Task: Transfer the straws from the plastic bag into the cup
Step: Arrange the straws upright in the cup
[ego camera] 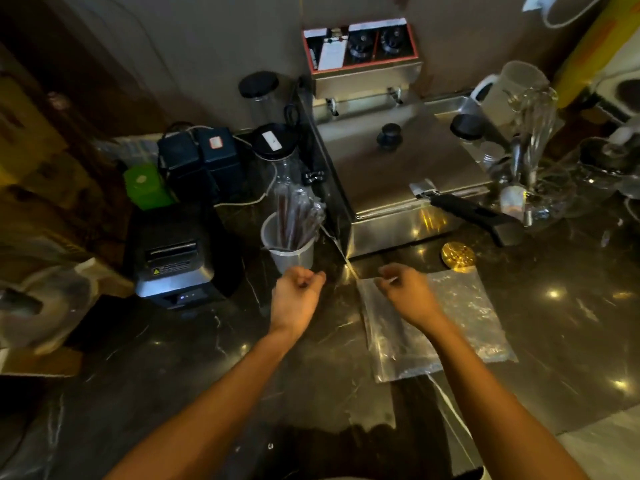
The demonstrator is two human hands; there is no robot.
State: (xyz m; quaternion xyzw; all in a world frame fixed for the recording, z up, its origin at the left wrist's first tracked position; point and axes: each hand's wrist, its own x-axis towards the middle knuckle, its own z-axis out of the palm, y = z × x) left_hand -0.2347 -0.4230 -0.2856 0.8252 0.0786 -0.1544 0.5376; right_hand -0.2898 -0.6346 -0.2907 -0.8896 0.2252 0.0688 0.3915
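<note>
A clear plastic cup (290, 252) stands on the dark counter with several wrapped brown straws (294, 216) upright in it, leaning right. The clear plastic bag (460, 317) lies flat on the counter to the right and looks empty. My left hand (298, 294) hovers just below the cup, its fingers curled into the palm with nothing in them. Over the bag's upper left corner is my right hand (407, 292), fingers loosely bent, fingertips near the bag's top edge.
A steel fryer (398, 174) with a black handle (474, 216) stands behind the bag. A receipt printer (180, 258) sits left of the cup, with black jars (273, 147) and adapters behind. Glassware (533, 133) crowds the back right. A gold disc (458, 255) lies near the bag.
</note>
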